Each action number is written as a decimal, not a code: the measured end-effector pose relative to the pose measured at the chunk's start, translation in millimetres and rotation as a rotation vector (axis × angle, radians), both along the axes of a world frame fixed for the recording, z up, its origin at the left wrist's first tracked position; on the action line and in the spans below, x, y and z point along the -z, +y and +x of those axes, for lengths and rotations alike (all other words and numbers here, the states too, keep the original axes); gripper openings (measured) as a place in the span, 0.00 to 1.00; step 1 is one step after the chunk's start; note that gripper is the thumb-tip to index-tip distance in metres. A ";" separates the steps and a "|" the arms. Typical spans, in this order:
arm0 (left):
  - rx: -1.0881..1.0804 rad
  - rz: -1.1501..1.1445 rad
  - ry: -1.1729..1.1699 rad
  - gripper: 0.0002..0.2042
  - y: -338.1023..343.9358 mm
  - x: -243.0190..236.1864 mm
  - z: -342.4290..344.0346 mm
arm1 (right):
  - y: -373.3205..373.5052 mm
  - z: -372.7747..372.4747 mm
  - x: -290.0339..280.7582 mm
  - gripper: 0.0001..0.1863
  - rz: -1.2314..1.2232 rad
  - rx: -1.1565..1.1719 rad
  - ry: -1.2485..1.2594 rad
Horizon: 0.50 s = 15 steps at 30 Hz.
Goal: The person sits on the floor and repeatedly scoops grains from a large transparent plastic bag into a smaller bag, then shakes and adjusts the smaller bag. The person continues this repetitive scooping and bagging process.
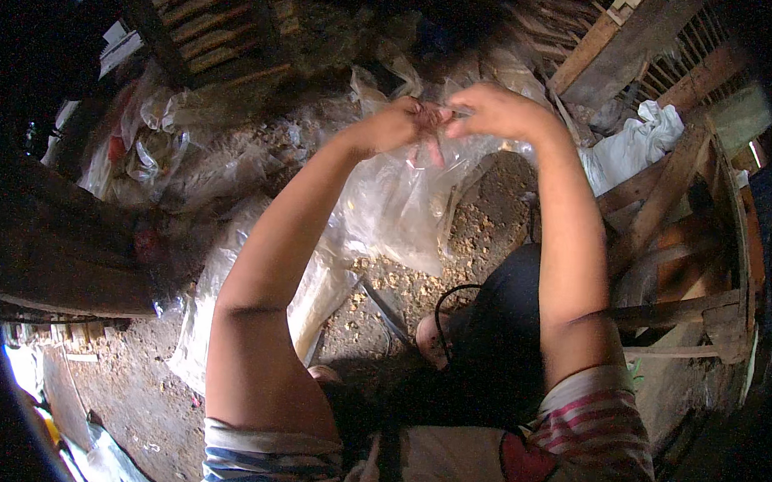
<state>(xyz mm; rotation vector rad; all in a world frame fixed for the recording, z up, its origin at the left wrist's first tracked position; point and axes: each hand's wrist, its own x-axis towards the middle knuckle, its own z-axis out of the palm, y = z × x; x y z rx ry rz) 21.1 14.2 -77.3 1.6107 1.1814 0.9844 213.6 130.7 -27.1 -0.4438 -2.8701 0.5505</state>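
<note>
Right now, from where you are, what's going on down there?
A person has both bare hands up over a heap of clear plastic: the left hand and the right hand are close together, fingers near each other. It is too blurred to tell whether either grip has hold of the plastic. Below, a flat, blade-like strip lies on the littered floor near a foot. A white sack is off to the right.
</note>
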 end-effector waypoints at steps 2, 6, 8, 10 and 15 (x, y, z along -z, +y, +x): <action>-0.030 0.014 -0.015 0.25 -6.3 -8.4 -14.6 | 23.0 19.6 -16.1 0.17 -0.116 0.110 -0.272; -0.090 -0.026 0.058 0.22 -20.1 -19.9 -35.1 | 39.0 58.0 -26.0 0.17 -0.275 0.280 -0.241; -0.119 -0.025 0.084 0.20 -16.5 -11.2 -47.6 | 37.4 58.4 -28.6 0.15 -0.343 0.327 -0.082; -0.168 0.179 0.287 0.18 -8.5 1.7 -55.6 | 26.5 53.1 -38.4 0.16 -0.367 0.310 0.033; -0.282 0.559 0.279 0.14 2.4 -25.3 -11.7 | -1.8 23.2 -51.9 0.21 -0.389 0.124 0.128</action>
